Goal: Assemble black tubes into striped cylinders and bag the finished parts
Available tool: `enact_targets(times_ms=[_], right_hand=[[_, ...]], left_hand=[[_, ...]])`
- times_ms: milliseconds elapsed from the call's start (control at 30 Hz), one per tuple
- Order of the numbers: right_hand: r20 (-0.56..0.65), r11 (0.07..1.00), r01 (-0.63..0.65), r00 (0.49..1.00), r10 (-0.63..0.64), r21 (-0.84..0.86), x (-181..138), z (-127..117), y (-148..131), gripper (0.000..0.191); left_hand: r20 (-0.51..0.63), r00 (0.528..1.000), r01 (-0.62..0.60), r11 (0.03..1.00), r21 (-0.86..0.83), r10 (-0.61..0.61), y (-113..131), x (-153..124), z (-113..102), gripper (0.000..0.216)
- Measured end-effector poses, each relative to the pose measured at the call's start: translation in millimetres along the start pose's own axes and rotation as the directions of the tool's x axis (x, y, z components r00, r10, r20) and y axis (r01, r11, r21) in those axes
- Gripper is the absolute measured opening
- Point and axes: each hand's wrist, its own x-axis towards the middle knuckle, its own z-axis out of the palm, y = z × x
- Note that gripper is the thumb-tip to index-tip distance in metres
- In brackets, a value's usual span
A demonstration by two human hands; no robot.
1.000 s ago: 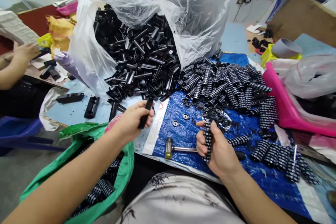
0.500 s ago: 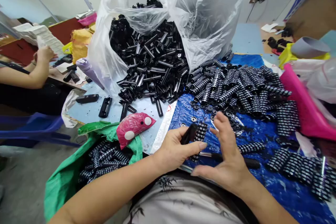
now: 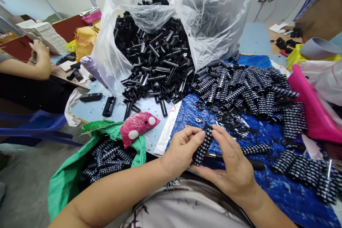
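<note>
Both hands meet on one black piece covered in rows of small white characters [image 3: 202, 150], held tilted in front of my body. My left hand [image 3: 178, 151] pinches it from the left, thumb lying across its upper part. My right hand [image 3: 232, 156] closes on its two ends, fingertips at the top and thumb near the bottom. Under the right hand lies a tool with a thin metal shaft and a black handle [image 3: 257, 165], partly hidden. Just beyond the hands, small black rings [image 3: 219, 113] are scattered on a blue plastic sheet [image 3: 187, 108].
A large clear bag [image 3: 213, 17] spills black plastic parts [image 3: 157, 67]. Similar character-covered pieces [image 3: 251, 85] are heaped at right beside a pink basket [image 3: 307, 103]. A green sack [image 3: 64, 181] holds more, near a pink pouch [image 3: 139, 128]. Another person's arm [image 3: 29, 68] is at far left.
My right hand, spread and apart before, has come in and closed on the character-covered piece. The black part seen beside it in my left hand no longer shows separately. The view has shifted slightly.
</note>
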Motion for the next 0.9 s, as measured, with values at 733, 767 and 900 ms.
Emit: enact_targets(times_ms=[733, 767, 900], right_hand=[[0.087, 0.978, -0.131, 0.985, 0.147, -0.163, -26, -6, 13, 0.023], [0.072, 0.977, -0.123, 0.988, 0.138, -0.174, -19, -3, 13, 0.023], [0.227, 0.964, -0.048, 0.968, 0.11, -0.261, 0, 13, 12, 0.014]], left_hand=[[0.14, 0.989, -0.141, 0.522, 0.841, 0.041, 18, 34, -108, 0.027], [0.141, 0.99, -0.116, 0.529, 0.841, -0.008, 18, 36, -107, 0.03], [0.147, 0.989, -0.103, 0.565, 0.819, -0.034, 18, 40, -102, 0.031]])
